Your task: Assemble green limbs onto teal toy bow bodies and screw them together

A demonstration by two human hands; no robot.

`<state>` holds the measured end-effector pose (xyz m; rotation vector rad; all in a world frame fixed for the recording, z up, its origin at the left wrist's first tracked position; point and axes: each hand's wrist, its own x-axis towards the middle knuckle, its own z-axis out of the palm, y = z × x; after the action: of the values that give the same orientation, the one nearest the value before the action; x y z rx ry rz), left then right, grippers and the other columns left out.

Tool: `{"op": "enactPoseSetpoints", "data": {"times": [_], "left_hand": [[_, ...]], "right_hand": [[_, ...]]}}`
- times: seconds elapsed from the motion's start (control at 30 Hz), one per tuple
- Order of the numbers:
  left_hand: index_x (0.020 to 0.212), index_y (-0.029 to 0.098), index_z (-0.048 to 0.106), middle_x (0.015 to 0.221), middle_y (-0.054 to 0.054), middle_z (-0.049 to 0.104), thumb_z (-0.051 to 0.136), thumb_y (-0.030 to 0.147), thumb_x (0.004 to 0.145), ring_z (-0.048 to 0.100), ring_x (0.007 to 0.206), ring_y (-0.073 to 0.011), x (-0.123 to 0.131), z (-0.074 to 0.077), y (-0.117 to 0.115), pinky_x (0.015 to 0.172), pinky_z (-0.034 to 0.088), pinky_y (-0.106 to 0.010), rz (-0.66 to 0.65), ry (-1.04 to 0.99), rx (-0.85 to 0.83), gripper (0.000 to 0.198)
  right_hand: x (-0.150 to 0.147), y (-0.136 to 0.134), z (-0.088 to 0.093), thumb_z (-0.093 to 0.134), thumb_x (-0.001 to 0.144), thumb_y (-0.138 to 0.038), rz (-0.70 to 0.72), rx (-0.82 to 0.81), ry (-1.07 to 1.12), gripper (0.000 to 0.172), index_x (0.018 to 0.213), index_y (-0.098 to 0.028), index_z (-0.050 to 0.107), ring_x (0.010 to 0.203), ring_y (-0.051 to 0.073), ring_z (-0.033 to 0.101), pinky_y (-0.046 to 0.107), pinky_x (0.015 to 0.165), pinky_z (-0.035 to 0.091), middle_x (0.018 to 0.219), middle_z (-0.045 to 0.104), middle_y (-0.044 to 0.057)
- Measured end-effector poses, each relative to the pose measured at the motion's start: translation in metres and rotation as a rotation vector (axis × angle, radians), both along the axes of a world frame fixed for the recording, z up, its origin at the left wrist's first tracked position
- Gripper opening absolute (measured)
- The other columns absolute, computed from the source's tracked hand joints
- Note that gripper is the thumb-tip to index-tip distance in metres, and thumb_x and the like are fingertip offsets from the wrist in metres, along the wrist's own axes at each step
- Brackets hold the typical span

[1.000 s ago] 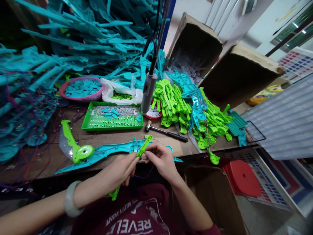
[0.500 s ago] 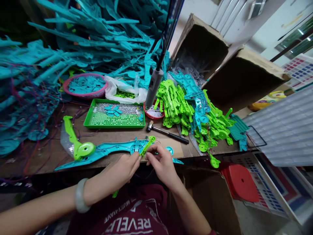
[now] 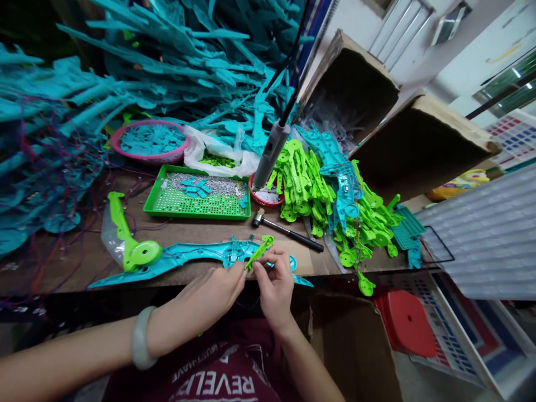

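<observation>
Fingers [image 3: 242,272]: clamped from both sides on a thin green strip [image 3: 259,252], tips almost meeting.
Wrist: pale bangle [image 3: 140,338] worn on the left forearm.
Bench [image 3: 84,268]: brown and worn; long teal part [image 3: 188,258] lay along the front edge, with a green disc piece [image 3: 136,251] resting on its left end.
Mid-bench: green tray [image 3: 196,209] of small silver bits, a small hammer [image 3: 287,231] just right of it, and a red dish [image 3: 268,196] behind the hammer's head.
Right side: heap of green parts [image 3: 310,190] mixed with teal ones; red stool [image 3: 404,324] below bench level.
Farther back: pink basket [image 3: 148,142], hanging grey tool [image 3: 272,148], a tall teal pile [image 3: 167,67], two cardboard boxes [image 3: 352,78] tipped on their sides.
Change: hands drawn closer together than half a second before, right one turned more upright.
Left hand [image 3: 213,290]: thumb and forefinger shut on the strip's middle.
Right hand [image 3: 274,285]: fingertips closed on the strip's upper part, right over the teal part.
</observation>
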<state>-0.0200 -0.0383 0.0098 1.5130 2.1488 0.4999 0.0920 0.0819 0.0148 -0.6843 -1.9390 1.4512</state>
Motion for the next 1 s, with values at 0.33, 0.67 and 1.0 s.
{"op": "enactPoseSetpoints", "data": {"times": [0.33, 0.67, 1.0], "left_hand": [[0.101, 0.02, 0.051, 0.073, -0.008, 0.064, 0.021, 0.027, 0.103, 0.065, 0.063, -0.0257, 0.008, 0.007, 0.004, 0.052, 0.035, -0.031, -0.002, -0.009, 0.012, 0.031], [0.1, 0.021, 0.05, 0.073, -0.004, 0.063, 0.029, 0.023, 0.103, 0.065, 0.063, -0.0221, 0.003, -0.013, 0.003, 0.051, 0.031, -0.03, 0.0, -0.004, 0.072, 0.022], [0.105, 0.019, 0.054, 0.08, -0.006, 0.065, 0.024, 0.017, 0.105, 0.065, 0.064, -0.0206, 0.015, 0.005, -0.002, 0.055, 0.043, -0.029, 0.031, 0.185, 0.182, 0.03]], "right_hand": [[-0.001, -0.004, 0.003, 0.068, 0.088, -0.032, -0.073, -0.066, 0.077, 0.014, 0.081, -0.022, 0.063, 0.087, 0.017, 0.054, 0.025, 0.063, 0.051, 0.097, 0.048, 0.005], [0.001, -0.009, -0.004, 0.06, 0.095, -0.019, -0.017, 0.111, 0.112, 0.005, 0.093, -0.022, 0.063, 0.089, 0.015, 0.062, 0.03, 0.084, 0.051, 0.092, 0.063, 0.002], [-0.004, -0.013, -0.008, 0.062, 0.094, -0.023, -0.117, 0.134, 0.069, 0.005, 0.09, -0.02, 0.063, 0.084, 0.013, 0.059, 0.023, 0.06, 0.055, 0.103, 0.045, 0.005]]}}
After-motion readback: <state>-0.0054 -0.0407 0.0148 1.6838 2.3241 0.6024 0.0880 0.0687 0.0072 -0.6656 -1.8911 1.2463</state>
